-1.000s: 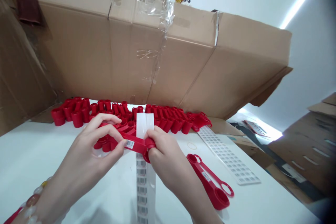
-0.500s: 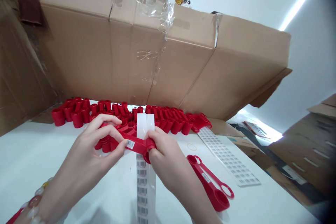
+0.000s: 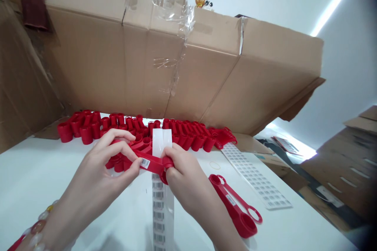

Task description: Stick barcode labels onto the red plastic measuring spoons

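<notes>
A red plastic measuring spoon (image 3: 153, 165), with a white barcode label (image 3: 145, 163) on its flat handle, is held between both hands over the table. My right hand (image 3: 184, 172) is closed around its cup end. The thumb and index finger of my left hand (image 3: 116, 160) pinch it right beside the label, the other fingers curved above. Beneath the spoon runs a strip of barcode labels (image 3: 159, 215) on white backing, partly covered by it. Right of my right hand lies another labelled red spoon (image 3: 234, 204), with a cup at each end and a ringed piece alongside.
Rows of red spoons (image 3: 188, 133) stand across the back of the white table (image 3: 118, 211), before a large cardboard sheet (image 3: 147, 59). A label sheet (image 3: 256, 176) and a thin rubber band (image 3: 215, 165) lie on the right. Cardboard boxes (image 3: 347, 164) stand beyond the right edge.
Both hands hold almost the same pose on the spoon. The view has shifted very slightly; nothing was let go or taken up.
</notes>
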`<move>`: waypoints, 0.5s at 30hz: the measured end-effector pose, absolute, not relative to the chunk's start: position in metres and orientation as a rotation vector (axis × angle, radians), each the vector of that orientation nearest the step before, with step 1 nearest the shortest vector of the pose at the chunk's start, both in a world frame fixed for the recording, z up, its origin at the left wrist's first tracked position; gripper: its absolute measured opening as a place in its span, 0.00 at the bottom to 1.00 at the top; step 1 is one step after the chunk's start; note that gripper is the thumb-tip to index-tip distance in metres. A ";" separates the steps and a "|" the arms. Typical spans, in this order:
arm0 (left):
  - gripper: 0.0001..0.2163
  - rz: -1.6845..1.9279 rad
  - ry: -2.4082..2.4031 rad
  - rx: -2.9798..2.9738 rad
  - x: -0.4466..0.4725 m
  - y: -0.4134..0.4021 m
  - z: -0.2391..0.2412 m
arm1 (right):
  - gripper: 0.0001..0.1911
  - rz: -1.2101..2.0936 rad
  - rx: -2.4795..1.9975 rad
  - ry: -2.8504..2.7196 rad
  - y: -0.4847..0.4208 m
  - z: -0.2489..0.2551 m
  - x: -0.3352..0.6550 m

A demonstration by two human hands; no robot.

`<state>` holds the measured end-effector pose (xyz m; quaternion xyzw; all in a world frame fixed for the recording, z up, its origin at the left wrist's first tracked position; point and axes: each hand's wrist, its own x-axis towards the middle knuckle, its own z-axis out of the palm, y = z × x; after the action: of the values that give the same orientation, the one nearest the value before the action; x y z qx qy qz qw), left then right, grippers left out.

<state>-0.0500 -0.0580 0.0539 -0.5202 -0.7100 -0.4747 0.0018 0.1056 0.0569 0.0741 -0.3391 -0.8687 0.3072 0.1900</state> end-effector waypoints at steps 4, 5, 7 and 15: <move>0.13 -1.492 -2.231 -1.631 -0.052 -0.057 0.054 | 0.08 0.869 -0.953 -2.433 0.057 0.073 0.105; 0.13 -1.491 -2.227 -1.628 -0.052 -0.057 0.054 | 0.08 0.871 -0.954 -2.432 0.057 0.073 0.105; 0.13 -1.482 -2.226 -1.632 -0.052 -0.057 0.054 | 0.08 0.865 -0.956 -2.435 0.057 0.073 0.105; 0.13 -1.530 -2.211 -1.596 -0.049 -0.054 0.054 | 0.09 0.845 -0.971 -2.448 0.058 0.072 0.104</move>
<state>-0.0485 -0.0536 0.0541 -0.5104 -0.7071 -0.4893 0.0076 0.1037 0.0577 0.0720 -0.3449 -0.8695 0.3002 0.1868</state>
